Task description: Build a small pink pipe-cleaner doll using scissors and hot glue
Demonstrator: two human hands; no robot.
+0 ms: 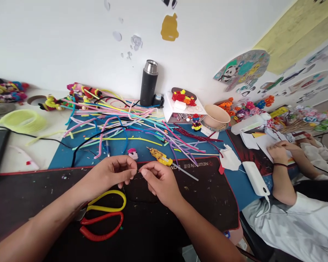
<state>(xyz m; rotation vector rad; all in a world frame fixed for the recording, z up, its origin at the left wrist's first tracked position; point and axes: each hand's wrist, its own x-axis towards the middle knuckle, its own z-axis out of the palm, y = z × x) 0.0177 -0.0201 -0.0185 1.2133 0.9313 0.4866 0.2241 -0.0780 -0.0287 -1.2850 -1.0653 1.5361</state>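
Observation:
My left hand (119,171) and my right hand (161,182) meet fingertip to fingertip above the black desk mat (199,196). Both are closed in a pinch. A tiny dark bit shows between them, too small to name. Below my left hand lie scissors with one yellow and one red handle loop (106,209); my forearm covers their blades. Just beyond the fingers sits a small pink-and-white fuzzy piece (132,154). A yellow hot glue gun (160,156) rests on the mat's far edge, with a clear glue stick (184,172) out of its back.
Colourful pipe cleaners (117,123) spread across the back of the table. A black thermos (149,83) stands by the wall, left of a white box (180,112) and a beige bowl (216,115). At right, a white power bank (255,178) lies near another person's arm (282,182).

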